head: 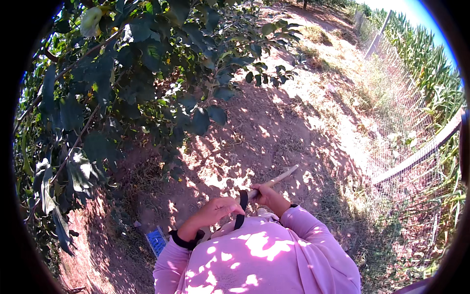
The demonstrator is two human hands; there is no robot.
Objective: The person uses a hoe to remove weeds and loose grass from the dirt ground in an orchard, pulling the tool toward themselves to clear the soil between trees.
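Note:
My right hand (pixel 267 195) is closed around a pale wooden stick (pixel 282 176), whose far end points up and to the right. A black strap (pixel 243 202) crosses the stick's near part and hangs down in front of my pink top. My left hand (pixel 222 209) has its thumb and fingers drawn together at this strap, beside the stick. The fingertips are partly hidden there. Below the stick, the tip of a shoe (pixel 261 211) shows.
Leafy branches (pixel 147 73) with a pale green fruit (pixel 91 22) hang close on the left. A blue slatted object (pixel 156 241) lies on the soil beside my left sleeve. Wire-mesh fencing (pixel 396 110) with a leaning post (pixel 418 154) runs along the right, before tall green crops (pixel 422 62).

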